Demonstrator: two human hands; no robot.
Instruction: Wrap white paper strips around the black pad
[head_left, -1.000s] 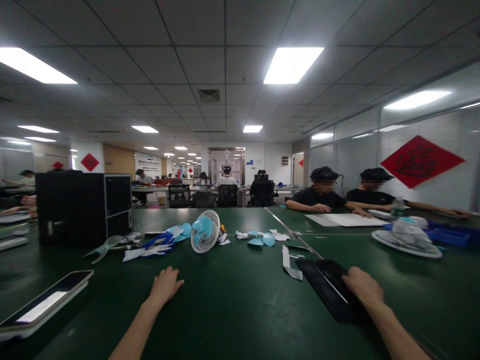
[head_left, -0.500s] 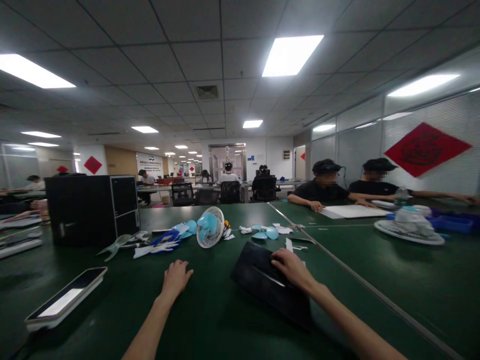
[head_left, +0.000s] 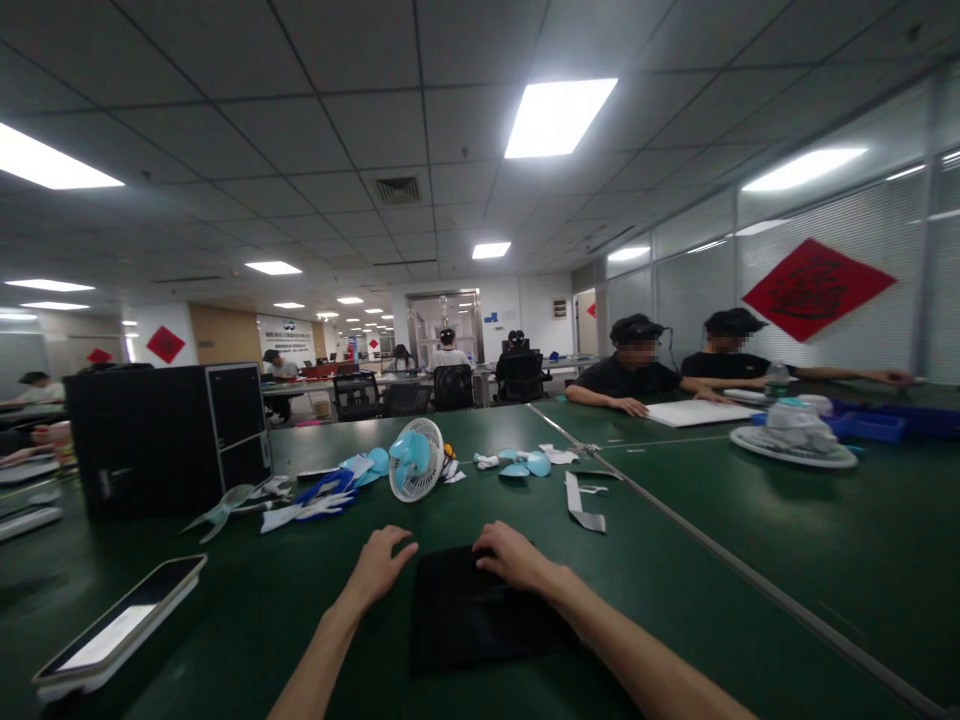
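Note:
A flat black pad (head_left: 472,620) lies on the green table (head_left: 712,620) right in front of me. My right hand (head_left: 511,556) rests on its far edge with fingers curled down over it. Beside the pad's left far corner is my left hand (head_left: 380,566), fingers bent and resting on the table, holding nothing. Beyond both hands stands a small light-blue and white desk fan (head_left: 415,459) with loose blue and white fan parts (head_left: 525,464) around it.
A phone-like device (head_left: 120,625) lies at the near left. A black computer case (head_left: 161,435) stands at the left. A grey strip (head_left: 581,505) lies right of the fan. Two people in black sit at the far right, near a white plate (head_left: 793,450).
My right hand has dragged the black pad from the right side of the table to the middle in front of me. My left hand shifted slightly right, toward the pad.

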